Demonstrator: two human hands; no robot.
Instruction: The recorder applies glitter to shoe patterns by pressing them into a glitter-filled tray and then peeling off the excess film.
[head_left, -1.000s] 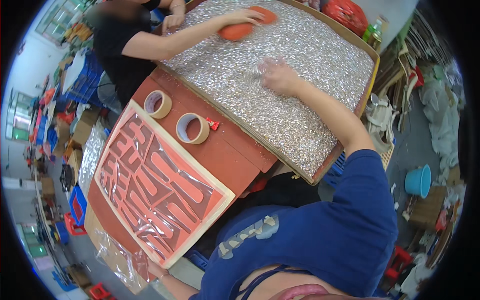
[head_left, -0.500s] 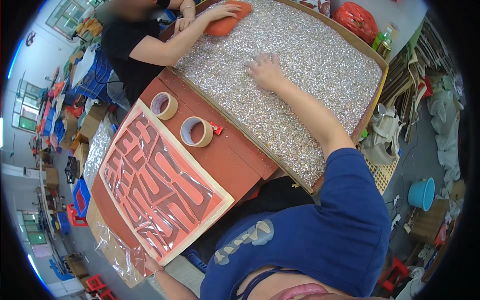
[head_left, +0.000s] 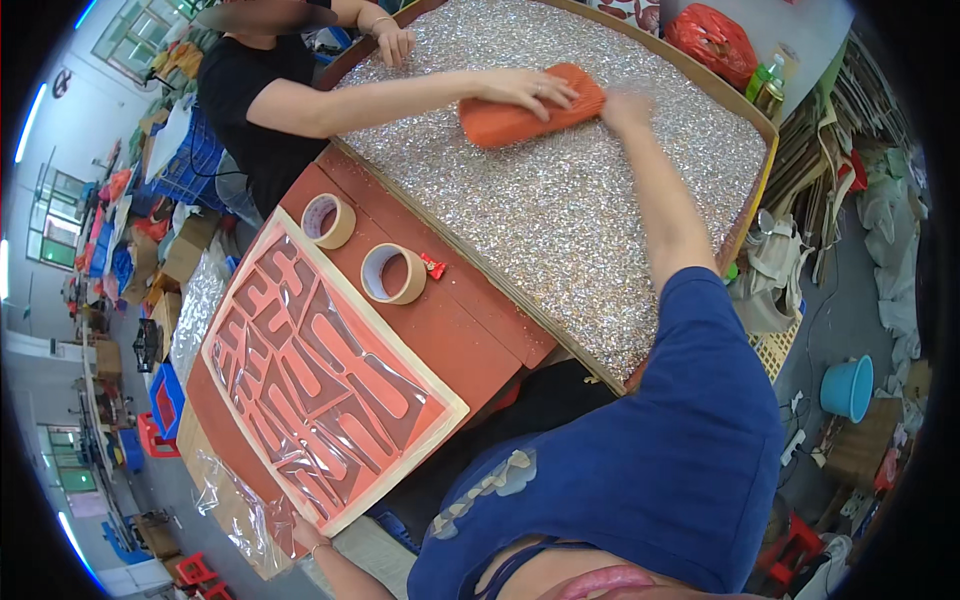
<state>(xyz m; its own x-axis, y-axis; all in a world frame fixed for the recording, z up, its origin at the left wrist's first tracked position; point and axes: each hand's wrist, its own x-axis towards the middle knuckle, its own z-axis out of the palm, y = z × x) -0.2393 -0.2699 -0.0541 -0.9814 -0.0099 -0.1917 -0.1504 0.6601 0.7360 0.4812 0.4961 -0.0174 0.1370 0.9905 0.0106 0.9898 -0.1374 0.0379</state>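
1. Head view, upper middle: right hand (head_left: 628, 108) rests blurred on the glitter tray (head_left: 560, 215), touching the orange pad (head_left: 520, 118) a co-worker presses — its grip I cannot tell
2. Lower left: left hand (head_left: 305, 535) pinches the plastic sheet (head_left: 235, 500) beside the red stencil (head_left: 315, 375) — spreading looks unfinished

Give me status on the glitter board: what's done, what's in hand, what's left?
Done: silver glitter covers the whole framed board. In hand: the right hand reaches the orange pad that a co-worker's hand presses on the glitter. The left hand holds the red cut-out sheet by its lower edge. Left: that sheet shows no glitter; two tape rolls lie beside it.
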